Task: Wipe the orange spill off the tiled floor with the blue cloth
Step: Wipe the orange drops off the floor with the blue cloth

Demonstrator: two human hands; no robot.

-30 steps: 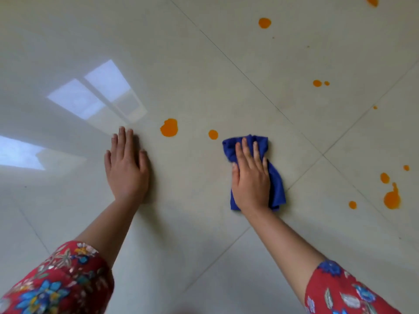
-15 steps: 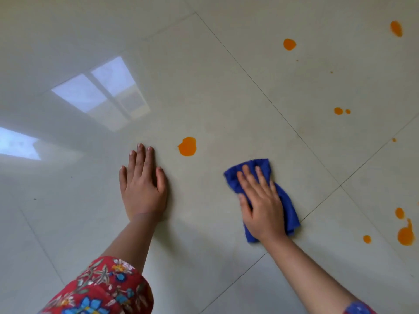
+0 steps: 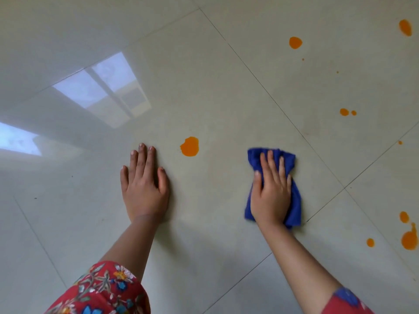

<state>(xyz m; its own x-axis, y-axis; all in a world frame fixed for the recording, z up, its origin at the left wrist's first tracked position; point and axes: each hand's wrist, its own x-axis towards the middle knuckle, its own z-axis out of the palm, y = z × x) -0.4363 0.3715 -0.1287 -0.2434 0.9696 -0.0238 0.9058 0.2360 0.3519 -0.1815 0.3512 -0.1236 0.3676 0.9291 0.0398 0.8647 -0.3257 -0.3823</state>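
My right hand (image 3: 272,191) presses flat on the crumpled blue cloth (image 3: 294,191), which lies on the pale glossy tiled floor (image 3: 215,87). My left hand (image 3: 144,186) rests palm-down on the bare tile, fingers together, holding nothing. A large orange spot (image 3: 190,146) sits between the two hands, a little beyond them and apart from the cloth. More orange spots lie to the right: one far up (image 3: 295,42), one at the top right edge (image 3: 405,27), a small pair (image 3: 344,112), and a cluster at the lower right (image 3: 409,239).
Dark grout lines cross the floor diagonally and meet at a joint (image 3: 344,188) right of the cloth. A bright window reflection (image 3: 102,89) glares on the tiles at the left. Red floral sleeves show at the bottom corners.
The small orange spot that lay just left of the cloth one second ago is gone. The cloth and my right hand slid over it to the left, then back right. The view shifted.
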